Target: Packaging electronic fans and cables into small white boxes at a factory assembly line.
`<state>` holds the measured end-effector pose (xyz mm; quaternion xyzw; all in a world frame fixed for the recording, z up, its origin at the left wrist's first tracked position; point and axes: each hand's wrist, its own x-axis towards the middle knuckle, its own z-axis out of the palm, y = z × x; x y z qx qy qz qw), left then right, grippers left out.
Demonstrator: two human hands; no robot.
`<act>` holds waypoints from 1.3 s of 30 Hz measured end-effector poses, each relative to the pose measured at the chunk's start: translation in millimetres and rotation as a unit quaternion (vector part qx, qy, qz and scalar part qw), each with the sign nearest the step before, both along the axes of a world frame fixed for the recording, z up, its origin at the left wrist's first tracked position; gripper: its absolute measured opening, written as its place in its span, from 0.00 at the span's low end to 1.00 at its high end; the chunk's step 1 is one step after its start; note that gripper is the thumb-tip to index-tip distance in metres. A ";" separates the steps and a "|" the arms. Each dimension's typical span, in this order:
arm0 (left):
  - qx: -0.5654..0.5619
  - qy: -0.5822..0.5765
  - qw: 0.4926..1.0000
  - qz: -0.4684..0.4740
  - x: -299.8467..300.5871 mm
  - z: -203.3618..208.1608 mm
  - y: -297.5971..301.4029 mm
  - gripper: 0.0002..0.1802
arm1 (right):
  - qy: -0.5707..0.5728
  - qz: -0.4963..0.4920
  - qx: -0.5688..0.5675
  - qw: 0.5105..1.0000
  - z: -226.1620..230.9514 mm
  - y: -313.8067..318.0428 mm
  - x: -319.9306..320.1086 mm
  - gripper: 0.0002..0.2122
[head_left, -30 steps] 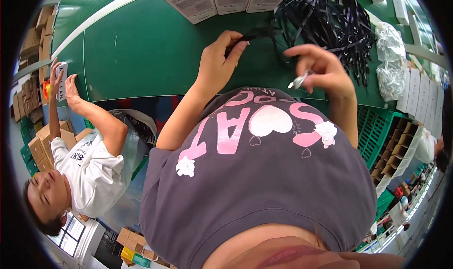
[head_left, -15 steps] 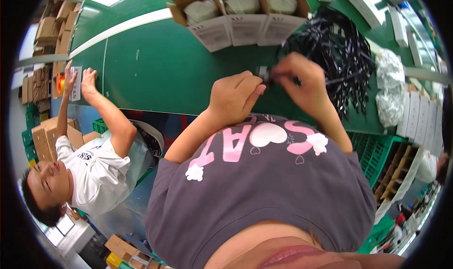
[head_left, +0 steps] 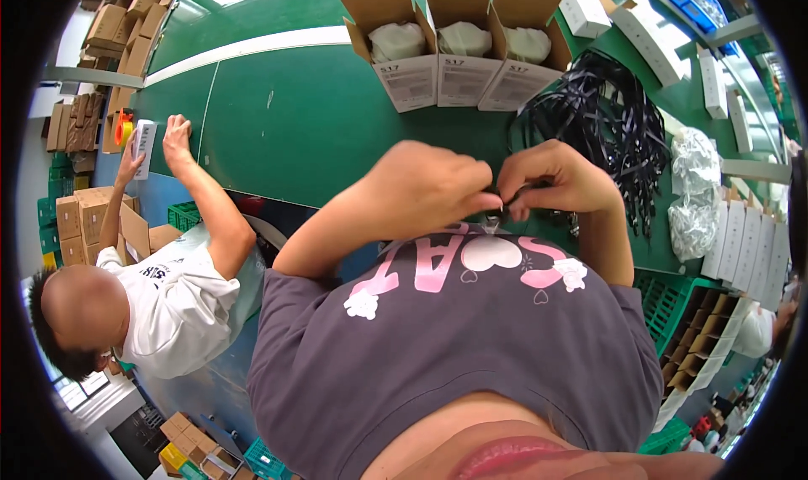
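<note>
My left hand (head_left: 425, 189) and my right hand (head_left: 562, 177) meet close in front of my chest, near the table's edge. Both are closed, fingertips pinching a thin black strap (head_left: 510, 199) between them. A small clear piece (head_left: 491, 225) hangs just below the left fingertips; its kind is too small to tell. Beyond my right hand lies a tangled heap of black straps (head_left: 610, 114). Past the hands stand three open white boxes (head_left: 463, 80), each holding a pale wrapped item.
Left along the green table (head_left: 278, 130), a co-worker holds a narrow white box (head_left: 145, 150) beside an orange tape roll (head_left: 124, 128). Clear plastic bags (head_left: 694, 194) lie at the right, near upright white boxes (head_left: 745, 244). A green crate (head_left: 669, 312) stands below the table edge.
My hands have come together and nearer my chest, and the small clear piece now shows below them. The view has shifted, and the co-worker's white box is tilted up in one hand.
</note>
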<state>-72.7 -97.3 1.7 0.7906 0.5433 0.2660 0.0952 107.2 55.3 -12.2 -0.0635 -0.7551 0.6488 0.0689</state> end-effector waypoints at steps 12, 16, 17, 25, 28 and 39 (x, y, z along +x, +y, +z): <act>-0.165 -0.545 0.816 0.100 -5.6 -0.7 15.1 0.14 | 0.252 -0.153 0.064 0.953 0.9 -23.3 -38.8 0.11; -0.087 -0.497 0.845 0.176 -15.0 -11.8 2.7 0.13 | 0.271 -0.134 0.036 0.952 22.6 -15.7 -58.2 0.09; 0.083 -0.403 0.878 0.245 -31.0 -9.6 6.3 0.14 | 0.267 -0.125 -0.003 0.956 29.6 -12.3 -63.5 0.08; -0.094 -0.293 0.920 0.242 -127.9 42.9 54.6 0.17 | 0.235 -0.119 -0.046 0.963 40.1 -3.1 -124.6 0.05; -0.062 -0.086 0.993 0.059 -141.0 37.6 56.1 0.09 | 0.218 -0.131 -0.055 0.965 44.0 -0.5 -138.4 0.05; -0.282 -0.257 0.900 0.210 -123.5 60.9 58.4 0.05 | 0.148 -0.019 0.597 0.789 58.7 16.7 -125.6 0.05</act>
